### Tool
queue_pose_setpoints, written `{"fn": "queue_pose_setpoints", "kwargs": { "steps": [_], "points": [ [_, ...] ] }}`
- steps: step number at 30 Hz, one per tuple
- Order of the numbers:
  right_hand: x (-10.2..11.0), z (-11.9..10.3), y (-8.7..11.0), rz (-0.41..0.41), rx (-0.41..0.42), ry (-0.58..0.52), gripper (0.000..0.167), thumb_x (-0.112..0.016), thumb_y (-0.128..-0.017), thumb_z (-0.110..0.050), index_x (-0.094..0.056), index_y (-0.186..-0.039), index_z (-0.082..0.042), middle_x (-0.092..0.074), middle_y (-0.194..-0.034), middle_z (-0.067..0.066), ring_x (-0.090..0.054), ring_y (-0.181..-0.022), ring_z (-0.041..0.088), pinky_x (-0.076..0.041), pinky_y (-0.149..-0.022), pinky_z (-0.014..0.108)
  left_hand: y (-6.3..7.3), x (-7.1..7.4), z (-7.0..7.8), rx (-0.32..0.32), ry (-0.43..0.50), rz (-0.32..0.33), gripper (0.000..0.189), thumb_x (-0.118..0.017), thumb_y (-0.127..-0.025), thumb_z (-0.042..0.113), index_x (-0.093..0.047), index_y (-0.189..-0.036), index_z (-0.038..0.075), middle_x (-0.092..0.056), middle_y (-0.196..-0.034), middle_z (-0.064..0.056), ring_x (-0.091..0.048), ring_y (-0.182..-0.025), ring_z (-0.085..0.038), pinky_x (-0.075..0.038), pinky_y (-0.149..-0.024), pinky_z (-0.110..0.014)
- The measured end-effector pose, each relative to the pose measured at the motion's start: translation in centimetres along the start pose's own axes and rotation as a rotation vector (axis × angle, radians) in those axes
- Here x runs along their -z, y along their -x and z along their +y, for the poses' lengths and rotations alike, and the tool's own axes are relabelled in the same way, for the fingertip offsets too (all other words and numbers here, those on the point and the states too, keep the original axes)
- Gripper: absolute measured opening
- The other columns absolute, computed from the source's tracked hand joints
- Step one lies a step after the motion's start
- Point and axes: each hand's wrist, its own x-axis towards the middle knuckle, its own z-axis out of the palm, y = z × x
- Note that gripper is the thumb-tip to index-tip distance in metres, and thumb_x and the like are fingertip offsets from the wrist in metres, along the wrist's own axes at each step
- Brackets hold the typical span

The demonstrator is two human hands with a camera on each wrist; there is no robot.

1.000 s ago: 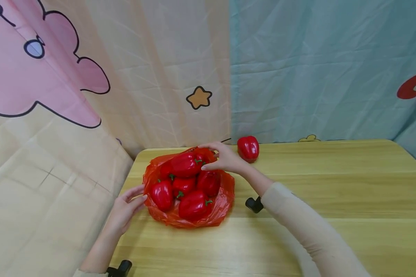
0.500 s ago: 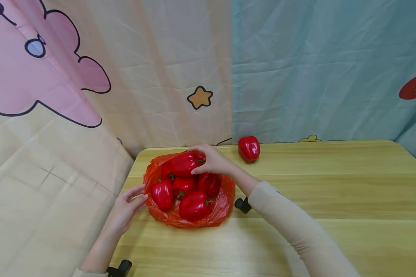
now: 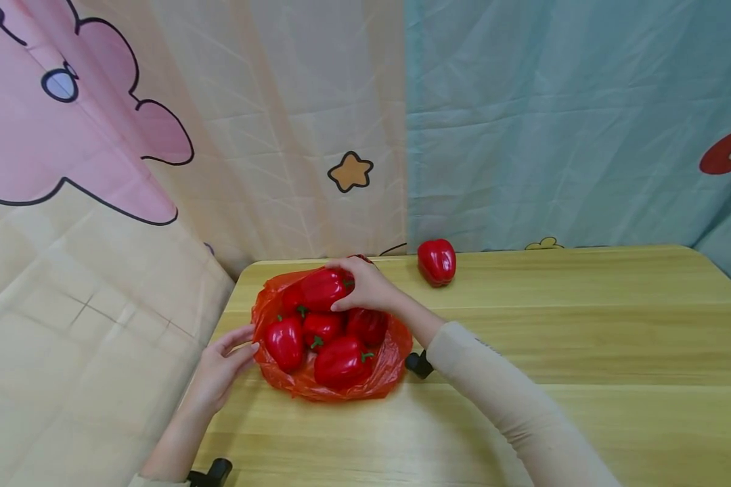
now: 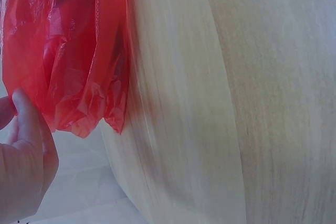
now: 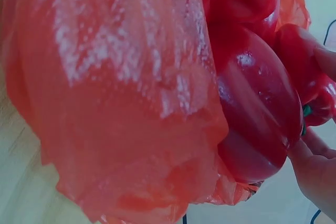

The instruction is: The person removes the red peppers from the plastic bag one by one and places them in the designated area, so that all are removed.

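Note:
A red plastic bag (image 3: 397, 362) sits open on the table, holding several red bell peppers with green stems. My left hand (image 3: 216, 368) pinches the bag's left rim between thumb and fingers; the left wrist view shows the thumb at the film's edge (image 4: 65, 93). At the back of the bag, my right hand (image 3: 368, 287) holds the uppermost bell pepper (image 3: 321, 289), thumb in front and fingers behind. In the right wrist view, a darker bell pepper (image 5: 257, 108) lies beside that hand, and the bag's side covers much of the picture.
Another red bell pepper (image 3: 436, 262) lies outside the bag at the table's back edge. The wood-grain table (image 3: 585, 338) extends to the right. Printed curtains (image 3: 524, 135) stand behind it and along the left.
My right hand has moved left and slightly down, from the bag's back right rim onto the uppermost bell pepper, which it now grips. My left hand stays at the bag's rim.

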Motion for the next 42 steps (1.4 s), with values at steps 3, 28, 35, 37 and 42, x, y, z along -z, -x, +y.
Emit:
{"fn": "queue_pose_setpoints", "kwargs": {
  "steps": [3,28,35,37,42],
  "points": [
    [-0.1,0.0,0.0,-0.002,0.006,-0.002,0.070,-0.081,-0.071,-0.015,-0.050,-0.133,-0.011,-0.052,-0.128,0.007,-0.047,-0.114,0.021,-0.044,-0.094,0.036,0.1,-0.1,0.1,0.003,0.002,0.003,0.043,-0.058,-0.090,0.001,-0.045,-0.129,-0.009,-0.060,-0.099,0.009,-0.061,-0.089,-0.004,-0.052,-0.077,-0.020],
    [-0.3,0.3,0.1,0.012,0.010,-0.014,0.072,-0.081,-0.071,-0.018,-0.048,-0.134,-0.012,-0.053,-0.126,0.004,-0.050,-0.110,0.019,-0.046,-0.091,0.036,0.1,-0.1,0.2,0.004,0.030,0.005,0.035,-0.059,-0.089,0.001,-0.053,-0.124,-0.001,-0.061,-0.099,0.009,-0.062,-0.089,-0.005,-0.052,-0.077,-0.021],
    [0.0,0.3,0.4,0.015,0.008,-0.063,0.069,-0.081,-0.072,-0.017,-0.049,-0.133,-0.015,-0.053,-0.124,0.003,-0.050,-0.109,0.018,-0.048,-0.088,0.034,0.0,0.0,0.0,0.000,0.039,0.002,0.032,-0.061,-0.088,0.001,-0.057,-0.120,0.001,-0.062,-0.098,0.008,-0.062,-0.089,-0.006,-0.052,-0.078,-0.021],
    [0.1,0.3,0.6,0.021,0.007,-0.079,0.069,-0.080,-0.072,-0.017,-0.050,-0.133,-0.015,-0.053,-0.123,0.004,-0.050,-0.109,0.019,-0.048,-0.087,0.033,0.0,0.1,-0.1,-0.016,0.041,-0.008,0.031,-0.061,-0.088,0.003,-0.059,-0.119,0.005,-0.061,-0.099,0.009,-0.062,-0.089,-0.005,-0.052,-0.077,-0.021],
    [0.4,0.5,1.2,0.046,-0.008,-0.153,0.070,-0.081,-0.071,-0.015,-0.050,-0.133,-0.013,-0.054,-0.119,0.004,-0.053,-0.106,0.019,-0.050,-0.084,0.029,0.1,0.1,-0.3,-0.053,0.046,-0.017,0.031,-0.062,-0.088,0.004,-0.059,-0.119,0.005,-0.060,-0.100,0.007,-0.062,-0.088,-0.005,-0.053,-0.075,-0.020]
  ]
}}
